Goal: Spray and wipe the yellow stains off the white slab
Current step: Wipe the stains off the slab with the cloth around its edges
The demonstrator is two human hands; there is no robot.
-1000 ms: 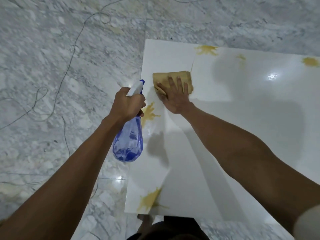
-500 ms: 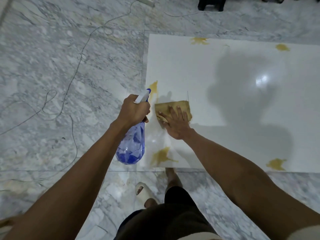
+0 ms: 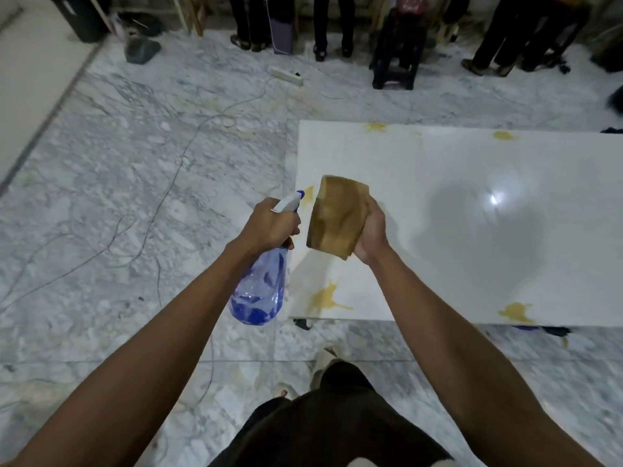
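Head view, only one camera. Person stands at the near edge of the white slab, which lies flat just above the marble floor.

Left hand grips the neck of the blue spray bottle; fingers wrapped tight round the trigger head, nozzle aimed toward the slab's left edge. Bottle hangs over the floor just beside the slab corner, a little blue liquid in the bottom.

Right hand holds the tan cloth up off the surface, fingers curled behind it and pinching it against the palm, stained face turned toward the camera.

Yellow stains remaining: one partly hidden behind the nozzle and cloth, one near the front-left corner, one at the front edge further right, two along the far edge.

Step, as I judge it: between wipes, cloth lifted, likely checking or refolding it. Much of the job is left. Next move calls for spraying a nearby stain, then pressing a cleaner face of the cloth down on it.

Change from half a second ago: cloth was flat on the slab under a spread hand; now raised clear. Camera has tilted up, taking in bystanders' legs and a stool.
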